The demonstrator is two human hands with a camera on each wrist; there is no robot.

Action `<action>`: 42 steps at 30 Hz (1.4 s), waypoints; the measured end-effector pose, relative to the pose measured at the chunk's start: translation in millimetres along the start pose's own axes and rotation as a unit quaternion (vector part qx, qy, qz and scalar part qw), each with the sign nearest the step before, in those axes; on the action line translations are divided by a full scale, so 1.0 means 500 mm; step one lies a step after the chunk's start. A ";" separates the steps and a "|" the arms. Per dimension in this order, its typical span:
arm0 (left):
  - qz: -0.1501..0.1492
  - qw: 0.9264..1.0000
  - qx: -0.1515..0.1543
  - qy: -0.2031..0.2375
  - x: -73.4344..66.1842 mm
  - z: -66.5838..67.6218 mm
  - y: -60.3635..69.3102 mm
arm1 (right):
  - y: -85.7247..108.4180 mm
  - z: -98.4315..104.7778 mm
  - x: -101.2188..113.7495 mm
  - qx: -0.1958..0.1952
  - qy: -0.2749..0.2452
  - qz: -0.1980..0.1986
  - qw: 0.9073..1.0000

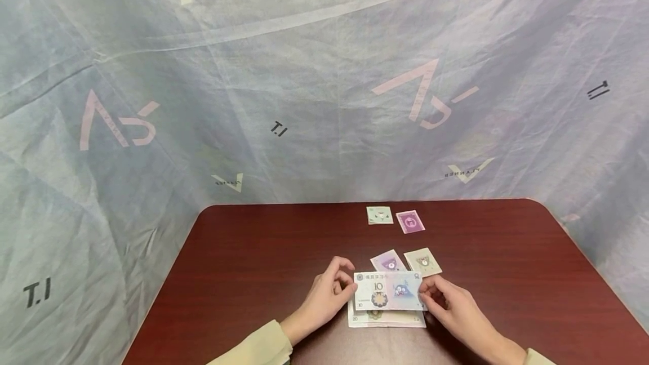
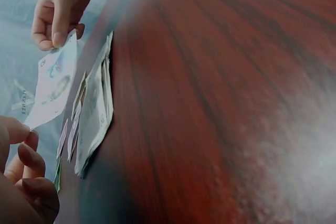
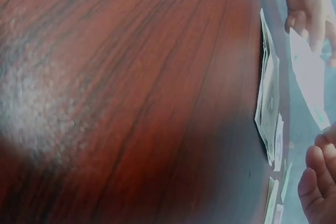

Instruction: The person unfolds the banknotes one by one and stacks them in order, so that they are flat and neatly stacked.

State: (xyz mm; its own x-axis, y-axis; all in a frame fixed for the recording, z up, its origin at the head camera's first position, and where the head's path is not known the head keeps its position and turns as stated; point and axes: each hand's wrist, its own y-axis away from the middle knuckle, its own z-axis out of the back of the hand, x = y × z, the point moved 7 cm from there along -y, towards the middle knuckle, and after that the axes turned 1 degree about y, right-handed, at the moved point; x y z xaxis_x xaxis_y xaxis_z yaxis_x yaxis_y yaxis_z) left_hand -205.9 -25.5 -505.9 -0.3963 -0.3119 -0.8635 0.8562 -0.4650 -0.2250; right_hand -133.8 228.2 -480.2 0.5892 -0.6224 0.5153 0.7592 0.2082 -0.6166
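Head view: left hand [image 1: 323, 299] and right hand [image 1: 458, 307] pinch opposite ends of a 10 note [image 1: 388, 292].

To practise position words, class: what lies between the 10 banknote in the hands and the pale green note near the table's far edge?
In the head view, a lilac note, partly hidden by the 10 banknote, then bare dark red table.

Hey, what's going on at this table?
A person's left hand and right hand hold a pale rectangular paper note marked 10 by its opposite ends. It is raised above a stack of pale rectangular paper notes on a glossy reddish-brown table. Beyond lie small purple, beige and pale green paper notes.
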 end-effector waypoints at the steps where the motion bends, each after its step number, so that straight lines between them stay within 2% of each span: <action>1: -0.011 1.000 -0.001 -0.007 -0.003 0.001 0.001 | 0.000 0.000 0.000 0.000 0.001 -0.001 1.000; 4: -0.030 0.999 -0.003 -0.025 -0.007 0.002 0.003 | -0.001 -0.002 0.000 0.002 0.000 0.000 1.000; 9: -0.033 0.999 -0.002 -0.033 -0.003 0.002 0.009 | 0.000 -0.009 0.004 0.012 -0.001 0.002 1.000; 15: -0.027 0.999 0.003 -0.035 0.001 0.000 0.012 | 0.004 -0.017 0.005 0.016 0.002 0.008 1.000; 22: -0.023 0.998 -0.003 -0.058 0.003 -0.003 0.017 | 0.009 -0.023 0.003 0.023 0.005 0.016 1.000; 30: 0.009 0.999 0.016 -0.049 0.017 -0.007 0.013 | 0.010 -0.036 0.005 0.048 0.002 0.015 0.999; 34: -0.001 0.997 0.018 -0.081 0.016 -0.010 0.014 | 0.013 -0.040 0.002 0.057 0.011 0.007 0.998; 39: -0.014 0.988 0.020 -0.152 0.015 -0.016 0.018 | 0.018 -0.046 -0.003 0.069 0.024 -0.009 0.997; 42: -0.015 0.984 0.021 -0.179 0.017 -0.019 0.019 | 0.021 -0.050 -0.005 0.078 0.032 -0.017 0.996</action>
State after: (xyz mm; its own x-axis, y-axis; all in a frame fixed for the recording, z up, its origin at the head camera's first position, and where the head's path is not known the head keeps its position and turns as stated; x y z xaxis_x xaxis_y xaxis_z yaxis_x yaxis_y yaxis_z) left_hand -198.1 -24.5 -519.9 -0.5194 -0.5648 -0.6412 0.8304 -0.5106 -0.2230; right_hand -134.5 213.2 -502.7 0.5467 -0.6770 0.4927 0.8154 0.2966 -0.4971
